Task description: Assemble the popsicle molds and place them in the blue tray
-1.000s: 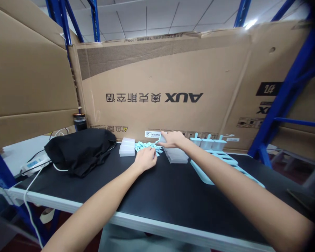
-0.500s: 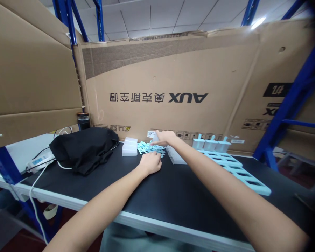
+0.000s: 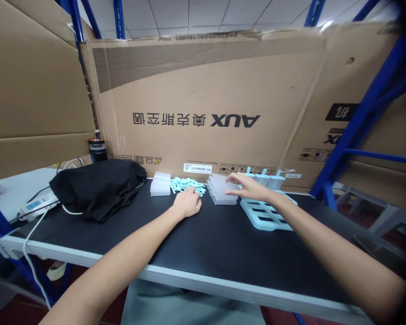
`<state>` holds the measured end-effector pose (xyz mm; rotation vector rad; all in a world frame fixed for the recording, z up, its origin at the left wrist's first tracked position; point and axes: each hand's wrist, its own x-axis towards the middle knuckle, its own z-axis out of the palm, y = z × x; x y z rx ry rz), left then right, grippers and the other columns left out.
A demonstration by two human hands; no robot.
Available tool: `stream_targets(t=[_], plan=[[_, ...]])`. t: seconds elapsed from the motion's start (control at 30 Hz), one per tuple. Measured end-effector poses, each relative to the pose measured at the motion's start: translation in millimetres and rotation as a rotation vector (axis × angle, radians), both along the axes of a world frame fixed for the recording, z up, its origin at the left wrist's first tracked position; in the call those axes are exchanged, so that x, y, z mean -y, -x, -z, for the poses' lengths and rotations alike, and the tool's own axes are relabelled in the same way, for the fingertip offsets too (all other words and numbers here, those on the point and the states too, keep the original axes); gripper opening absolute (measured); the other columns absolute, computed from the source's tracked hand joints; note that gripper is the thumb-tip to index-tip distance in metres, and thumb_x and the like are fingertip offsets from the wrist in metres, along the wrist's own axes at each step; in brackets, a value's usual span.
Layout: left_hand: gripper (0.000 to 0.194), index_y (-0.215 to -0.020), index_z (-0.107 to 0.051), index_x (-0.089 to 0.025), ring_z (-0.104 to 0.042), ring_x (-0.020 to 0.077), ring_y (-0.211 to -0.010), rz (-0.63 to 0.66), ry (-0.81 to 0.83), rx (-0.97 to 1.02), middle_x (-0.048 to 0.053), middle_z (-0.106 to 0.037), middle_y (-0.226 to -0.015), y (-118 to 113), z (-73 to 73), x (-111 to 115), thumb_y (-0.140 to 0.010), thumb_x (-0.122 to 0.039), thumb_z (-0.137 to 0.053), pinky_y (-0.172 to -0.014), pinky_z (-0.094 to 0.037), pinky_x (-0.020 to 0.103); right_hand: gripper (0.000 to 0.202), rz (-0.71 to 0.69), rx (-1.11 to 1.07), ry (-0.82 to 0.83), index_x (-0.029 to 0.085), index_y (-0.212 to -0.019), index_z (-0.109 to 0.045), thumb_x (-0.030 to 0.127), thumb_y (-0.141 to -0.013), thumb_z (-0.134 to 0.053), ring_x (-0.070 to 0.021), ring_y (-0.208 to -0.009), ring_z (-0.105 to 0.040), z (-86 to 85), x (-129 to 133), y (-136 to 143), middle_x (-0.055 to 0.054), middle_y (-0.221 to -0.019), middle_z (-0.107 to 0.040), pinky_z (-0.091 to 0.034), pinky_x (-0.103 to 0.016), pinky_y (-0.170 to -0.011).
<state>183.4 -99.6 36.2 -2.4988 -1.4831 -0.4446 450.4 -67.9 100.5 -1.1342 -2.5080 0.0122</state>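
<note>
My left hand [image 3: 188,202] rests palm down on the black tabletop, fingers curled at the near edge of a loose pile of light-blue plastic sticks [image 3: 184,184]. What those fingers hold, if anything, is hidden. Farther right, my right hand [image 3: 248,186] has its thumb and index finger spread at the right side of several translucent white popsicle moulds [image 3: 219,189]. More translucent moulds [image 3: 161,184] lie left of the sticks. Behind my right wrist stands a light-blue rack [image 3: 257,221] with open slots. Three filled moulds with blue handles [image 3: 263,178] stand at its far end, partly covered by my hand.
A black cloth bundle [image 3: 98,187] lies on the left, beside a white power strip [image 3: 39,205] with cables. A dark jar [image 3: 98,150] stands behind it. Cardboard [image 3: 196,90] walls the back and left, and blue shelf posts [image 3: 355,122] rise at the sides.
My right hand has moved from above the sticks to the moulds on the right, its fingers now spread. My left hand stays by the sticks. The camera view has shifted slightly.
</note>
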Motion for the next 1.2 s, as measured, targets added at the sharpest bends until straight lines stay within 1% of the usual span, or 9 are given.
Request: stream_targets(t=[0.2,0.3,0.47,0.53,0.6,0.67,0.77,0.87,1.2], plan=[[0.031,-0.103,-0.058,-0.019,-0.053,0.0238,-0.105,-0.018,-0.018,-0.014,0.01,-0.052,-0.11,0,-1.6,3,-0.092,-0.037,-0.035,-0.081,-0.051,0.035,0.046,-0.014,0.007,-0.072,0.023,-0.1,-0.059,0.062,-0.077,-0.055,-0.0278,-0.108,-0.047,16.3,1,10,-0.01,-0.113,-0.057,-0.037,-0.043,-0.094],[0.03,-0.108,-0.053,-0.02,-0.055,0.0234,-0.103,-0.019,-0.02,-0.004,0.009,-0.054,-0.11,0,-3.6,6,-0.092,-0.036,-0.035,-0.08,-0.051,0.035,0.041,0.12,-0.056,-0.114,0.023,-0.106,-0.057,0.055,-0.083,-0.048,-0.0282,-0.111,-0.046,14.5,1,1,-0.011,-0.117,-0.054,-0.035,-0.044,-0.095],[0.03,-0.116,-0.046,-0.021,-0.059,0.0222,-0.099,0.007,0.003,0.009,0.008,-0.057,-0.111,-2,-5.9,9,-0.094,-0.037,-0.033,-0.079,-0.05,0.033,0.043,0.777,-0.42,-0.344,0.01,-0.12,-0.045,0.035,-0.084,-0.041,-0.0289,-0.117,-0.041,12.9,-16,-54,-0.021,-0.118,-0.049,-0.034,-0.039,-0.095],[0.028,-0.114,-0.046,-0.021,-0.06,0.022,-0.098,0.016,0.006,0.003,0.008,-0.058,-0.11,-3,-6.1,10,-0.094,-0.036,-0.033,-0.079,-0.05,0.033,0.057,1.055,-0.508,-0.257,0.002,-0.125,-0.039,0.035,-0.08,-0.048,-0.0335,-0.122,-0.035,17.0,-25,-81,-0.03,-0.122,-0.043,-0.034,-0.038,-0.094],[0.027,-0.111,-0.048,-0.021,-0.061,0.0215,-0.096,0.021,0.01,-0.006,0.007,-0.059,-0.11,-4,-5.9,9,-0.094,-0.036,-0.033,-0.079,-0.05,0.033,0.077,1.212,-0.515,-0.059,-0.008,-0.13,-0.03,0.04,-0.075,-0.056,-0.0385,-0.123,-0.034,23.4,-34,-104,-0.039,-0.125,-0.036,-0.035,-0.038,-0.09],[0.025,-0.108,-0.049,-0.022,-0.061,0.0209,-0.094,0.027,0.015,-0.013,0.006,-0.06,-0.108,-5,-5.6,9,-0.094,-0.035,-0.033,-0.079,-0.05,0.032,0.091,1.22,-0.437,0.113,-0.014,-0.132,-0.026,0.044,-0.071,-0.062,-0.0406,-0.121,-0.038,30.3,-41,-120,-0.042,-0.123,-0.038,-0.037,-0.038,-0.084],[0.024,-0.106,-0.05,-0.022,-0.062,0.0205,-0.09,0.041,0.035,-0.022,0.005,-0.061,-0.105,-6,-5.1,8,-0.094,-0.033,-0.033,-0.076,-0.05,0.032,0.081,1.153,-0.307,0.206,-0.01,-0.125,-0.043,0.048,-0.072,-0.062,-0.0376,-0.11,-0.049,38.1,-50,-130,-0.036,-0.111,-0.052,-0.038,-0.036,-0.075],[0.023,-0.105,-0.05,-0.022,-0.063,0.0207,-0.087,0.044,0.06,-0.026,0.005,-0.062,-0.104,-6,-4.6,7,-0.093,-0.031,-0.033,-0.073,-0.05,0.032,0.072,1.208,-0.264,0.174,-0.004,-0.118,-0.053,0.051,-0.074,-0.059,-0.0353,-0.101,-0.055,42.3,-54,-127,-0.033,-0.104,-0.057,-0.039,-0.036,-0.069],[0.025,-0.102,-0.055,-0.02,-0.062,0.0234,-0.093,0.046,0.112,-0.05,0.009,-0.06,-0.103,-4,-9.4,9,-0.092,-0.03,-0.034,-0.075,-0.049,0.034,0.075,1.23,-0.126,0.114,-0.008,-0.119,-0.053,0.055,-0.079,-0.05,-0.036,-0.102,-0.056,46.7,-54,-123,-0.035,-0.102,-0.056,-0.038,-0.036,-0.069]])
